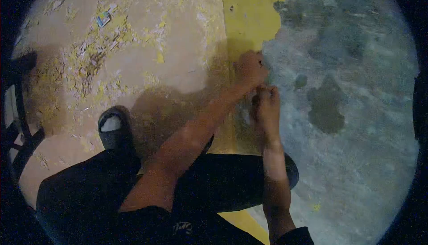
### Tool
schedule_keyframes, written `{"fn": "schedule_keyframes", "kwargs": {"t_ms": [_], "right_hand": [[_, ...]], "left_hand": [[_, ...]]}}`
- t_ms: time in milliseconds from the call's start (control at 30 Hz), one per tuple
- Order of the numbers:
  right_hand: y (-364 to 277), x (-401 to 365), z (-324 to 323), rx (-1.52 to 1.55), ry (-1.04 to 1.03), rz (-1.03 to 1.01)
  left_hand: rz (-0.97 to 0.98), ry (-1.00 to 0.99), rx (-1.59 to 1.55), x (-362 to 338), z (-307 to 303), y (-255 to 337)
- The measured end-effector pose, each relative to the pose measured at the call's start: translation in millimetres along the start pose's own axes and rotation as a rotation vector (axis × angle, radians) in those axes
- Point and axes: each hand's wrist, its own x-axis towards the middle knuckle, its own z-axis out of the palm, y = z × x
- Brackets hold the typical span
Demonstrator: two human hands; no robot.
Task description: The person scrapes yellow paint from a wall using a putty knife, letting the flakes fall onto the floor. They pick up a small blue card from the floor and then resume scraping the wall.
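My left hand (252, 68) is closed against the wall, where the yellow paint (252, 17) meets the bare grey-blue surface (361, 155). A small dark spot shows by its fingers, but what they hold is hidden. Just below it, my right hand (268, 106) is also closed, its bent fingers close to my left wrist. Something dark lies at the thumb side of this hand, too dim to name. The paint has a ragged edge above the hands.
Yellow and whitish paint flakes (100, 51) litter the floor (133, 62) at left. Among them lies a small blue-and-white packet (103, 19). My sandalled foot (113, 126) is on the floor, and a dark-framed object (22, 111) stands at the far left.
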Motion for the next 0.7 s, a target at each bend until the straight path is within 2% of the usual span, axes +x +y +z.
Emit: {"fn": "schedule_keyframes", "kwargs": {"t_ms": [67,100,167,233,267,333,367,433,467,533,700], "right_hand": [[15.0,-10.0,-4.6,0.033,0.003,0.085],[34.6,2.0,-7.2,-0.079,-0.027,0.038],[21.7,6.4,-6.5,-0.177,-0.056,-0.042],[14.1,-14.0,-3.7,-0.096,-0.015,0.127],[15.5,-19.9,-0.8,-0.074,-0.007,0.193],[24.7,-18.1,-1.5,0.077,-0.025,0.135],[14.2,-18.3,1.6,0.126,-0.038,0.107],[-7.5,-36.7,14.4,0.140,0.031,0.341],[-10.5,-38.2,17.5,0.132,0.017,0.335],[-11.8,-39.3,20.8,0.194,0.045,0.410],[10.0,-36.9,26.2,0.142,0.063,0.390]], "left_hand": [[-0.042,-0.045,0.028,-12.6,9.5,-13.6],[0.030,-0.018,0.012,-7.8,11.1,-16.1],[0.127,0.036,-0.001,-0.2,4.5,-6.1],[0.022,-0.108,-0.120,-16.0,-7.4,-1.1],[0.002,-0.112,-0.117,-21.4,-9.4,-3.0],[-0.146,-0.051,-0.296,-29.1,-8.0,2.3],[-0.144,-0.032,-0.299,-28.7,0.6,-7.6],[-0.259,-0.044,-0.545,-42.9,13.4,-32.1],[-0.262,-0.027,-0.548,-48.3,4.7,-30.9],[-0.341,-0.126,-0.633,-62.8,-9.2,-32.2],[-0.292,0.002,-0.601,-75.1,15.5,-61.1]]}}
